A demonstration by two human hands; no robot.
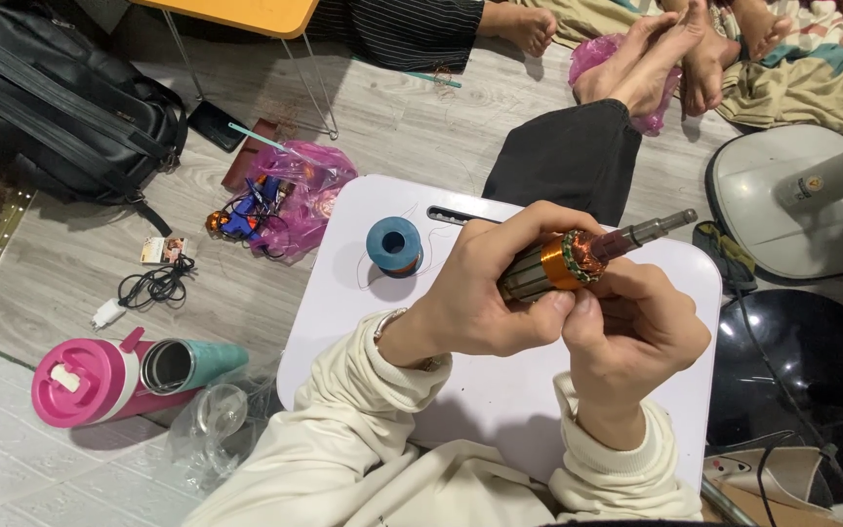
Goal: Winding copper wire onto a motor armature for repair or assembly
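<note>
One white lap table (363, 322), wood-look floor (412, 117).

A motor armature (578, 259) with a dark laminated core, orange band, copper windings and a grey steel shaft pointing up-right is held tilted above the white worktop (500, 390).

Both arms are clothed in long cream-white sleeves (343, 429) of a soft, thick fabric, gathered in loose folds. A ribbed cuff (626, 451) is seen at the wrist of the right hand (631, 337). Just below the left hand (485, 293), a pale wristband (392, 322) is partly covered by the sleeve's edge. Both hands are bare, without gloves.
</note>
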